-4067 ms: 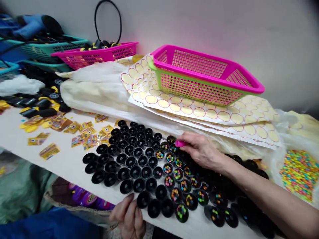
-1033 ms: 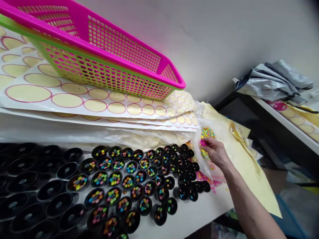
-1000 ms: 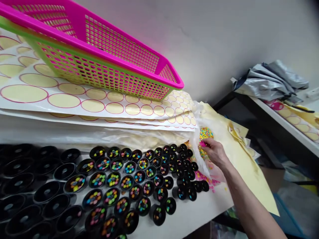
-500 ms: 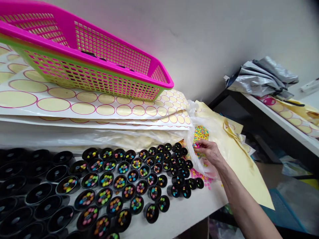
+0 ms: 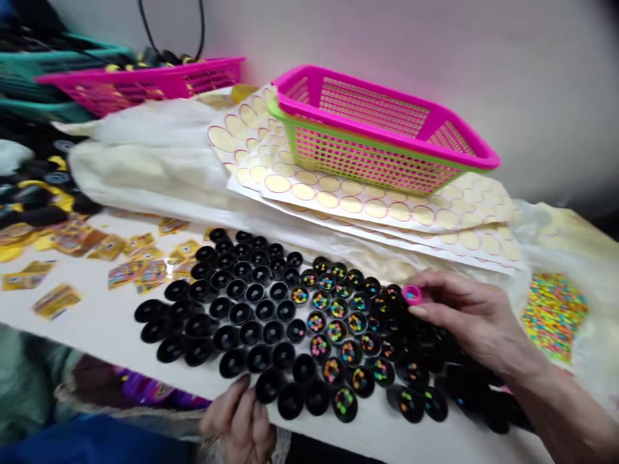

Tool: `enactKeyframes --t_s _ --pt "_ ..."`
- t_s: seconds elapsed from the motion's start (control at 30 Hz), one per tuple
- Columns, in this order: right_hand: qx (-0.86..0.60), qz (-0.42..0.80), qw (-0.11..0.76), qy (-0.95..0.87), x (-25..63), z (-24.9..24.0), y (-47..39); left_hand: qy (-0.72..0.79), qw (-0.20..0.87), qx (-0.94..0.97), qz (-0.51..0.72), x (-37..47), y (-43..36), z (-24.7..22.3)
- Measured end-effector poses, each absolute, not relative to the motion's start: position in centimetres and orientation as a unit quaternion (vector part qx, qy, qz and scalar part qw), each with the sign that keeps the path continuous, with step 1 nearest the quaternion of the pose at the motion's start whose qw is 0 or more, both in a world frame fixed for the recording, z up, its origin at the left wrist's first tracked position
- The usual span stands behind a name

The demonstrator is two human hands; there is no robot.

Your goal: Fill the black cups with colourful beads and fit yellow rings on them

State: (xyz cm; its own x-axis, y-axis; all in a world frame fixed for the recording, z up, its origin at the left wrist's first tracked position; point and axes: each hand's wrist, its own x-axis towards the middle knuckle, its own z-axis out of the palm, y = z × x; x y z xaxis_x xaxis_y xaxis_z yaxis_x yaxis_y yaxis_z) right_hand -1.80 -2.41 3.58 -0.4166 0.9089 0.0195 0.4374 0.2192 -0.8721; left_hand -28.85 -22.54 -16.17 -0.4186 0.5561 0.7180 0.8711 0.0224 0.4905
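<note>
My right hand (image 5: 464, 316) pinches a small pink cup (image 5: 412, 295) between thumb and fingers, above the right part of a group of black cups. Something bluish shows inside the pink cup. Several black cups (image 5: 335, 331) near it hold small coloured beads or candies, while those further left, such as one black cup (image 5: 240, 313), look empty inside. By the table's front edge, my left hand (image 5: 242, 419) is closed with curled fingers, close beside the front black cups; whether anything is in it is hidden. A heap of multicoloured beads or candies (image 5: 554, 316) lies in clear plastic beyond my right wrist.
A pink basket nested in a green one (image 5: 387, 122) rests on stacked sheets of round stickers (image 5: 377, 208) at the back. Small printed packets (image 5: 58, 301) are scattered on the left. Another pink basket (image 5: 155, 84) stands back left, beside black and yellow items (image 5: 43, 193).
My right hand has moved from the bead heap to above the black cups, carrying the pink cup. The view has swung left, and my left hand has come into sight.
</note>
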Motion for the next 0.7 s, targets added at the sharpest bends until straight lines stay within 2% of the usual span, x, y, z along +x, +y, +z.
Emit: enactKeyframes --t_s 0.07,0.17,0.33,0.43,0.57,0.7 --pt "-0.380 0.392 0.234 -0.805 -5.7 3.5 -1.6 -0.688 0.217 -0.515 -0.463 -28.6 -22.4 -16.4" --pt "-0.300 0.299 0.183 -0.887 -10.1 2.8 -0.1 -0.674 0.236 -0.532 -0.455 -28.1 -22.1 -15.8" --pt "-0.267 0.099 0.056 -0.957 -13.8 1.7 1.1 -0.624 0.272 -0.602 -0.418 -28.1 -21.5 -13.9" --pt "-0.243 0.022 -0.007 -0.970 -14.9 1.7 1.1 -0.632 0.279 -0.590 -0.418 -28.1 -21.3 -13.5" --pt "-0.237 -0.005 -0.018 -0.971 -15.3 1.8 1.1 -0.632 0.281 -0.586 -0.423 -28.0 -21.3 -13.5" --pt "-0.264 0.062 0.028 -0.962 -14.3 2.2 1.4 -0.635 0.266 -0.575 -0.442 -27.7 -21.3 -13.7"
